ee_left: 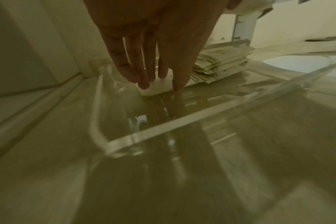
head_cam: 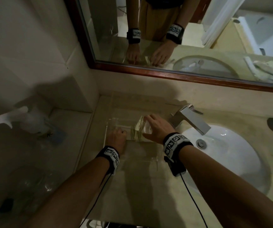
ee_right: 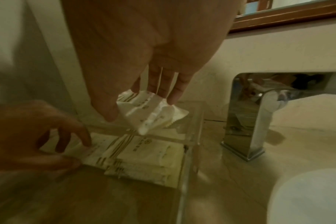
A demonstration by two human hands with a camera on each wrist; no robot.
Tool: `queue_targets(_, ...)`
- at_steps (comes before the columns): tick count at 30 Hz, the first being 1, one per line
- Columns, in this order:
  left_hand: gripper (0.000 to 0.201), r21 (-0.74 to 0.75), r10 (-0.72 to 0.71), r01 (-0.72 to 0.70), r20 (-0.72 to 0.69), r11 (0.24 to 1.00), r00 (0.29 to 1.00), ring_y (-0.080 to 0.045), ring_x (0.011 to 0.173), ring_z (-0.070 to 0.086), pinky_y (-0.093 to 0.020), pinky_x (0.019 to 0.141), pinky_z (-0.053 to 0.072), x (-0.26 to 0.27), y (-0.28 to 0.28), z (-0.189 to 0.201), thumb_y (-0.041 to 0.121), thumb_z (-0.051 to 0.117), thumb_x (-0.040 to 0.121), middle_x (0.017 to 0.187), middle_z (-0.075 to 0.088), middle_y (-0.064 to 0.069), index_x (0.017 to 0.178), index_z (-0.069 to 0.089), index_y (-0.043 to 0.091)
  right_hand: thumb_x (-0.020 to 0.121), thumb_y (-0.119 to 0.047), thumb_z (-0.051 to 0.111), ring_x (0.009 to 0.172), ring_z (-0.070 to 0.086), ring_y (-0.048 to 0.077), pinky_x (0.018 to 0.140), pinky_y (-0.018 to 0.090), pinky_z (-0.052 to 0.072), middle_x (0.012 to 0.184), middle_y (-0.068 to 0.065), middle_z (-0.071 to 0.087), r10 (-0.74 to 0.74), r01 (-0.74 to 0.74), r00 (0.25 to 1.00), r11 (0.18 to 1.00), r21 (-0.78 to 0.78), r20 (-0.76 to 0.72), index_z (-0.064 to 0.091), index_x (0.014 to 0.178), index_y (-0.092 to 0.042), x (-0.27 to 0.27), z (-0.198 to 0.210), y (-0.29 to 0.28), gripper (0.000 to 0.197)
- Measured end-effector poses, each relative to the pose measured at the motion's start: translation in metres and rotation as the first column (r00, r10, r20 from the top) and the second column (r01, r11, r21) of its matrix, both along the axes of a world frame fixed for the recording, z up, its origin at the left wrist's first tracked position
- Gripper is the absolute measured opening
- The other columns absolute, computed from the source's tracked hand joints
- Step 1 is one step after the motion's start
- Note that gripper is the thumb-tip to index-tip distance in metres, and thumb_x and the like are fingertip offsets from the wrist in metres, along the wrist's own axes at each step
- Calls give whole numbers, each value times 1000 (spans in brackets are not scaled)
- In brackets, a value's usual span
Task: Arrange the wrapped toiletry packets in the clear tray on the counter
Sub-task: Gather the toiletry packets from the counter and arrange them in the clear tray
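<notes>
My right hand point(ee_right: 144, 63) pinches a wrapped packet point(ee_right: 153, 112) above the clear tray point(ee_left: 163, 125) on the table point(head_cam: 140, 186); my left hand point(ee_right: 34, 136), fingers straight, presses the stacked packets point(ee_right: 144, 159) inside.

tray point(ee_right: 190, 153): clear glossy plastic, smooth walls
packets point(ee_right: 144, 157): crinkled matt paper-like wrap, pale with printed stripes
faucet point(ee_right: 246, 121): polished mirror-bright metal
counter point(head_cam: 142, 191): smooth glossy beige stone look
basin point(head_cam: 231, 148): glossy white ceramic
mirror frame point(head_cam: 165, 74): reddish varnished wood
</notes>
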State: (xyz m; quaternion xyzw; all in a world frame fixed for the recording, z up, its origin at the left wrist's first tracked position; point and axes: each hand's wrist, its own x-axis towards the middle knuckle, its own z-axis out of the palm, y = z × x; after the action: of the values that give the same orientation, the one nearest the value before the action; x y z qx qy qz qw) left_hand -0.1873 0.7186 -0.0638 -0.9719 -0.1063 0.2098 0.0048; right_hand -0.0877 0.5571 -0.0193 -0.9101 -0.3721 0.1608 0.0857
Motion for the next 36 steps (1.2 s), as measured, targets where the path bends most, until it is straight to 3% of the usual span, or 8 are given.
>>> queue_targets(2, 30, -18, 44, -43, 74, 999, 996, -26, 72, 68, -29, 51, 55, -8, 9, 0, 15, 88, 47, 78, 69, -6, 72, 72, 14, 81, -47, 68, 109, 51, 23, 84, 32, 48, 127, 3, 48, 82, -82, 996, 997, -16, 20, 39, 133, -22, -10, -4, 13, 64)
queue_targets(3, 31, -9, 55, -55, 87, 998, 995, -25, 73, 69, -29, 52, 56, -11, 12, 3, 18, 88, 51, 84, 69, -7, 77, 72, 13, 81, -49, 67, 110, 50, 24, 85, 34, 48, 127, 4, 48, 131, -131, 991, 991, -20, 28, 38, 134, -22, -15, -8, 21, 66)
queue_targets(4, 32, -6, 78, -78, 72, 997, 994, -25, 85, 68, -31, 64, 57, -14, 17, 2, 20, 82, 65, 101, 67, -8, 94, 70, 12, 81, -51, 66, 111, 50, 25, 87, 36, 48, 128, 5, 48, 179, -178, 983, 984, -22, 34, 38, 135, -21, -21, -13, 28, 67)
queue_targets(6, 42, 34, 102, -105, 70, 994, 992, -26, 116, 55, -36, 89, 48, -18, 27, 0, 18, 58, 89, 134, 50, -9, 129, 50, 11, 83, -53, 63, 117, 48, 26, 94, 39, 45, 132, 7, 47, 252, -251, 967, 968, -28, 43, 37, 136, -18, -30, -20, 44, 69)
queue_targets(8, 50, 32, 108, -111, 98, 993, 989, -27, 121, 48, -38, 93, 45, -24, 37, 0, 13, 50, 91, 137, 45, -9, 140, 38, 13, 84, -53, 61, 122, 45, 26, 102, 40, 39, 136, 7, 46, 283, -281, 957, 959, -40, 59, 36, 138, -18, -37, -25, 56, 70)
queue_targets(16, 34, -84, 227, -216, 174, 973, 958, -25, 111, 53, -36, 84, 51, -33, 58, 5, 16, 51, 89, 123, 50, -7, 123, 53, 14, 82, -49, 63, 116, 45, 25, 96, 39, 35, 129, 3, 49, 334, -325, 936, 941, -92, 112, 37, 133, -18, -48, -47, 81, 65)
queue_targets(31, 32, -158, 275, -247, 195, 956, 941, -26, 113, 51, -38, 84, 47, -30, 67, -2, 20, 49, 91, 125, 46, -7, 122, 49, 13, 85, -25, 60, 119, 44, 29, 98, 39, 37, 134, 11, 43, 324, -306, 934, 943, -129, 149, 41, 134, -11, -53, -56, 93, 54)
queue_targets(36, 32, -181, 272, -237, 206, 954, 940, -28, 109, 53, -40, 82, 48, -25, 68, -1, 19, 51, 89, 122, 49, -8, 120, 50, 11, 88, -32, 58, 114, 48, 28, 96, 37, 38, 125, 10, 50, 270, -256, 955, 960, -113, 124, 46, 125, -12, -49, -57, 92, 44)
